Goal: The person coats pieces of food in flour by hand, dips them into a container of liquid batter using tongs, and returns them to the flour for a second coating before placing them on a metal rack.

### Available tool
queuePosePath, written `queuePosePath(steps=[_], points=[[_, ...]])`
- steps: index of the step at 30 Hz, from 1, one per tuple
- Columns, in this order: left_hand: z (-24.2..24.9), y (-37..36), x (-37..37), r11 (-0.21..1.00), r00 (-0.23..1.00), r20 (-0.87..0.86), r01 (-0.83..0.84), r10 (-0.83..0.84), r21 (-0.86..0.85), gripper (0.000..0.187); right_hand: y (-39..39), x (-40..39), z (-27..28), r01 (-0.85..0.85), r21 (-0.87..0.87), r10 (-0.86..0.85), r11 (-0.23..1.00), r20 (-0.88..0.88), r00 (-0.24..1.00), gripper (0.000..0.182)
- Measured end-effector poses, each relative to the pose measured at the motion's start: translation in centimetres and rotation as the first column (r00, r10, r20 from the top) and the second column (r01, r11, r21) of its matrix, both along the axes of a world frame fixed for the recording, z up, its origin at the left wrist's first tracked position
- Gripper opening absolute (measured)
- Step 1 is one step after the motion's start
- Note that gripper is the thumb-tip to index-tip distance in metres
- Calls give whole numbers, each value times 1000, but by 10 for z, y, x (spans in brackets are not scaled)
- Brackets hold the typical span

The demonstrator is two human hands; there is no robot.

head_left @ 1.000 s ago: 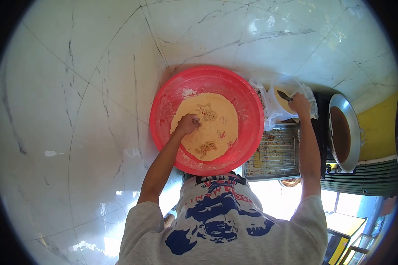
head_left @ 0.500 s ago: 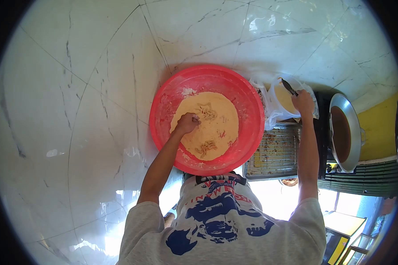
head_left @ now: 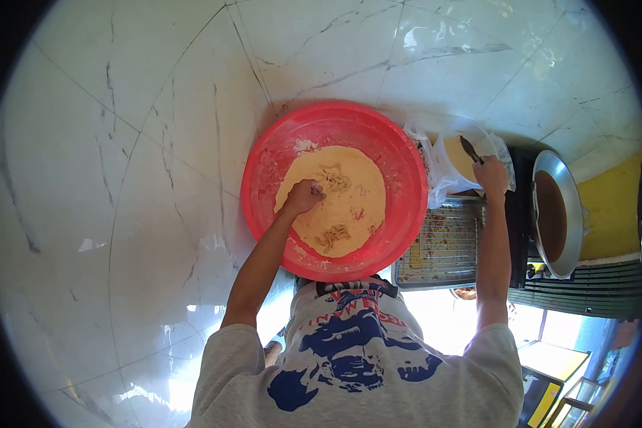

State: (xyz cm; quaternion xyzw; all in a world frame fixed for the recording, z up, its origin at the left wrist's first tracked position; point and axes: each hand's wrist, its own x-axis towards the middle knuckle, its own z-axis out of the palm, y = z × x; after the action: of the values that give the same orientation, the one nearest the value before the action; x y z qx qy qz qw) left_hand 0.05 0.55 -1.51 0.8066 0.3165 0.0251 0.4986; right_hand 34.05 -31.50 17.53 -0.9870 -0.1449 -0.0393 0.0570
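Observation:
My left hand (head_left: 304,196) is over the red basin (head_left: 258,160), its fingers pinched together close above the pale flour (head_left: 360,185). What the fingertips hold, if anything, is too small to make out. Clumps of coated strips (head_left: 333,235) lie in the flour, one behind my fingers and one nearer my body. On the right, my right hand (head_left: 491,175) grips a dark tongs-like utensil (head_left: 471,149). Its far end reaches over a white bucket (head_left: 441,153) of pale yellow batter (head_left: 459,158).
A metal tray with a wire rack (head_left: 439,246) sits below the bucket, crumbs on it. Farther right, a wide metal pan (head_left: 572,207) of brown liquid stands on a dark stove. Plastic bags (head_left: 439,189) crowd the bucket. Marble-patterned tiles (head_left: 178,128) surround the basin.
My right hand has moved slightly toward my body with the dark utensil, whose tip now lies lower over the bucket. My left hand stays almost where it was above the flour.

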Motion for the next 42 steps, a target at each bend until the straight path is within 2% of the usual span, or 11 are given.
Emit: queuePosePath(steps=[1, 4, 7, 10, 13, 19, 22, 24, 28, 34, 42], points=[[2, 0, -1, 1000, 1000, -4, 2, -2, -5, 26, 2, -6, 6, 11, 38, -12, 999, 5, 1000, 34], [7, -2, -3, 1000, 999, -29, 15, -15, -2, 25, 0, -6, 12, -46, -129, 35, 991, -85, 996, 32], [8, -3, -1, 999, 1000, -9, 27, -27, 19, 25, 0, -14, 17, -19, -31, 18, 999, -17, 1000, 31], [4, -5, -5, 1000, 1000, 20, -13, 13, -15, 27, -1, -8, 19, -71, -146, 61, 987, -73, 995, 31], [4, -4, -1, 1000, 999, 45, -26, 26, 0, 30, 4, -22, 37, -84, -75, 84, 994, -1, 996, 31], [0, -3, -3, 1000, 1000, 30, -5, 6, -27, 26, 24, -66, 77, -370, 200, 378, 907, -4, 926, 30], [4, -3, -1, 997, 998, 58, 11, -6, -73, 24, 47, -113, 77, -501, 111, 513, 858, -165, 842, 30], [7, -5, -1, 997, 997, 77, 17, -11, -74, 24, 59, -143, 48, -594, 40, 589, 804, -192, 785, 26], [9, -6, -1, 999, 994, 111, 22, -17, -36, 20, 78, -197, -11, -758, -99, 643, 645, -466, 608, 22], [8, -6, -1, 993, 989, 143, -31, 48, -118, 25, 77, -223, -40, -853, -136, 701, 504, -513, 495, 18], [9, -6, 2, 995, 964, 259, -43, 65, -90, 28, 80, -191, -29, -750, 37, 716, 661, -330, 615, 18]])
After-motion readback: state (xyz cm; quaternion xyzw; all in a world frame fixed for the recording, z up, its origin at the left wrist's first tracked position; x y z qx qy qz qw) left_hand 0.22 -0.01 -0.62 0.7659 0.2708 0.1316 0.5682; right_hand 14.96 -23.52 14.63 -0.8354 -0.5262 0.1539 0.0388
